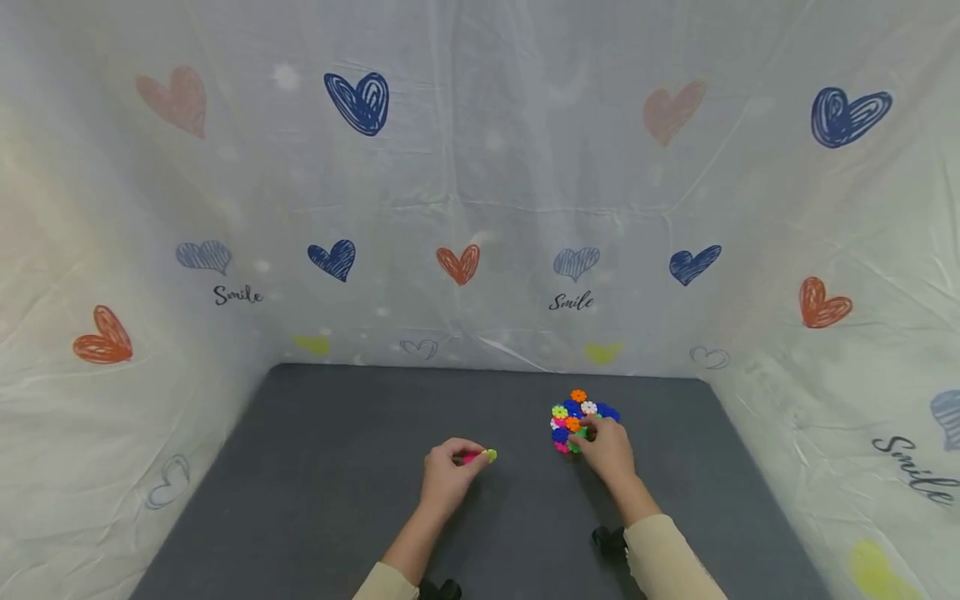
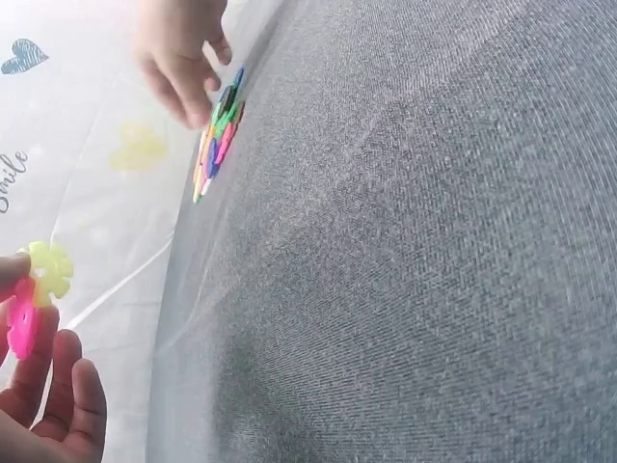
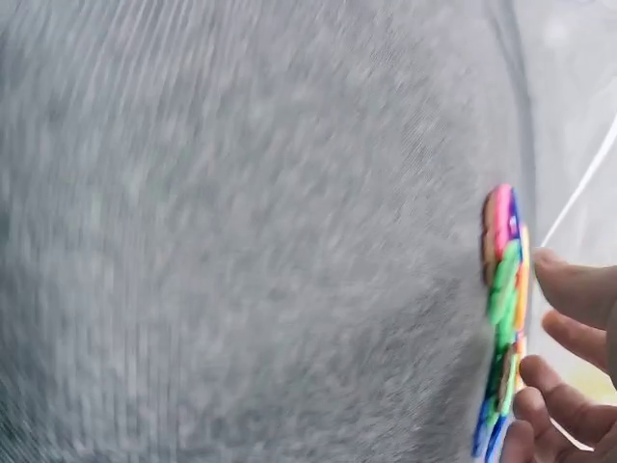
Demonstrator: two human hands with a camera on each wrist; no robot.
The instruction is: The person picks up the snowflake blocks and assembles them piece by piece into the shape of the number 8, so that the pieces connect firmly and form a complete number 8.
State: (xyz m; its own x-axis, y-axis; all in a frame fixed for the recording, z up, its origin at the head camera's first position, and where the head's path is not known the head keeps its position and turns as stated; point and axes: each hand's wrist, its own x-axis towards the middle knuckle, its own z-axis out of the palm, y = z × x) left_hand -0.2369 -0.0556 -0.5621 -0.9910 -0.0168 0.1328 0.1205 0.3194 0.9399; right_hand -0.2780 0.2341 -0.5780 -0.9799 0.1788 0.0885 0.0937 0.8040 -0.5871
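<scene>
Fingers of the left hand (image 1: 447, 473) pinch two joined discs, pink and yellow (image 1: 480, 456), over the desk (image 1: 337, 467). Left wrist: same pinch. Right wrist: right hand (image 3: 569, 386), loosely curled, touches the disc pile (image 3: 503, 309). Picking seems underway; next needs one disc pinched.

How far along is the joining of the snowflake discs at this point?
Done so far: a pink and a yellow-green disc look slotted together, pinched in the left hand as a joined pair. In hand: the right hand is at the near edge of the pile of discs, fingertips on it; whether it has a grip on one yet is unclear. Left: most of the pile lies unused on the grey mat.
</scene>
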